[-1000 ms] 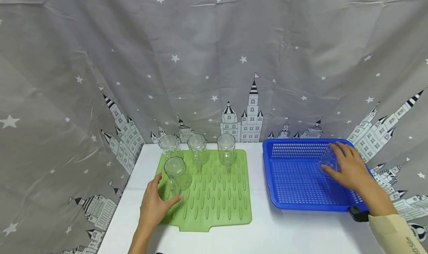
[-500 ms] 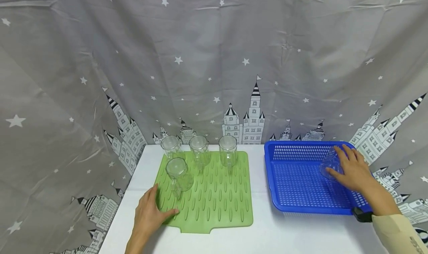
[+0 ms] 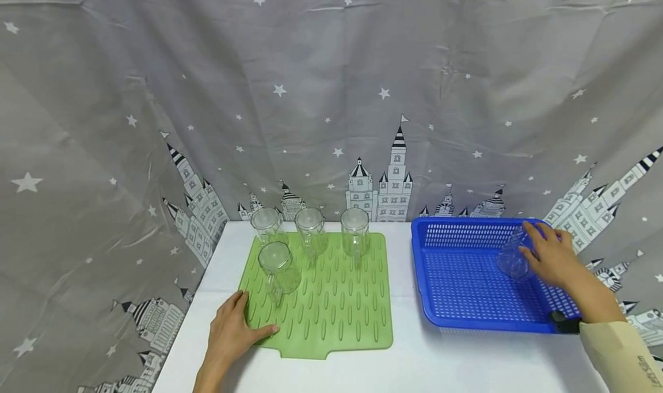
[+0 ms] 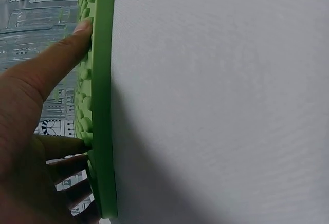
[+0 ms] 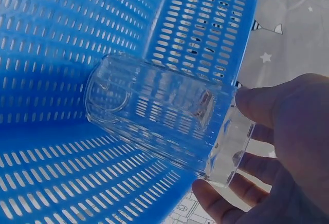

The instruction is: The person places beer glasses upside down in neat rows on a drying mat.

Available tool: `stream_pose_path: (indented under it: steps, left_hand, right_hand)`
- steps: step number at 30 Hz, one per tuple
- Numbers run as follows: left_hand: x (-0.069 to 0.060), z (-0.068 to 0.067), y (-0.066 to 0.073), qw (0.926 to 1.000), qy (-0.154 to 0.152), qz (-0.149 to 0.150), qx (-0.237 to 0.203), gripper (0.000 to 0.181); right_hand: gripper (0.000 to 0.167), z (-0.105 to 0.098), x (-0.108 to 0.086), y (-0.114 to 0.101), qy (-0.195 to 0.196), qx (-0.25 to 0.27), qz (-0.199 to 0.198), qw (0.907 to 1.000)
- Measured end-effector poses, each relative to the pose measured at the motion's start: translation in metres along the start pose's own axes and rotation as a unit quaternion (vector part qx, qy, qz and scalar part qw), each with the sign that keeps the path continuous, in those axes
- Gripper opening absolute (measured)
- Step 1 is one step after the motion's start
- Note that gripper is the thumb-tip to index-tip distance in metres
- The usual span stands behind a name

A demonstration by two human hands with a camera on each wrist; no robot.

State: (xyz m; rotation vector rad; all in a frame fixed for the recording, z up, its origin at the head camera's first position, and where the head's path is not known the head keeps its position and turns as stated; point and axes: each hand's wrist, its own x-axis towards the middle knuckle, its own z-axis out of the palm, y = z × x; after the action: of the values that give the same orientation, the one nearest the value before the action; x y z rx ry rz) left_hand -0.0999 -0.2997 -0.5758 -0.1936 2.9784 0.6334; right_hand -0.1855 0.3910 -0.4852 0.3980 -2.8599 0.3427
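My left hand [image 3: 228, 329] rests at the left edge of a green ridged mat [image 3: 339, 301]. Its thumb lies on the mat's surface, with the other fingers along the side. Just beyond that hand stands a clear glass mug [image 3: 279, 269], handle toward me. In the blue basket [image 3: 422, 289], my right hand [image 3: 554, 258] holds a clear glass [image 5: 159, 111] by its thick base, with thumb and fingers around it in the right wrist view. That glass's open end points down into the basket; whether it has a handle is unclear.
Three more glass mugs, the left one [image 3: 267, 223], the middle one [image 3: 312, 232] and the right one [image 3: 355, 232], stand in a row along the mat's back. A grey curtain [image 3: 311, 94] hangs behind the white table [image 3: 404, 358].
My left hand has drawn back from beside the near mug to the mat's left edge. My right hand has shifted slightly at the glass, its fingers more bent.
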Motion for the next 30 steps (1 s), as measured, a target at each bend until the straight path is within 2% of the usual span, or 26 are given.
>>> stream_pose_path:
  steps: [14, 22, 30]
  left_hand:
    - [0.0038, -0.0002, 0.0010, 1.0000, -0.009, 0.001, -0.004, 0.134]
    - [0.0032, 0.0002, 0.0011, 0.9999, -0.011, 0.002, -0.007, 0.133]
    - [0.0017, -0.0004, 0.0015, 0.9998, -0.021, -0.002, -0.007, 0.133]
  right_hand:
    - [0.064, -0.0035, 0.0015, -0.0014, 0.005, 0.004, 0.012, 0.9999]
    - [0.066, -0.0057, 0.0030, -0.0035, -0.014, 0.003, 0.034, 0.9993]
    - [0.068, -0.0047, 0.0011, -0.0033, -0.018, 0.001, 0.037, 0.9992]
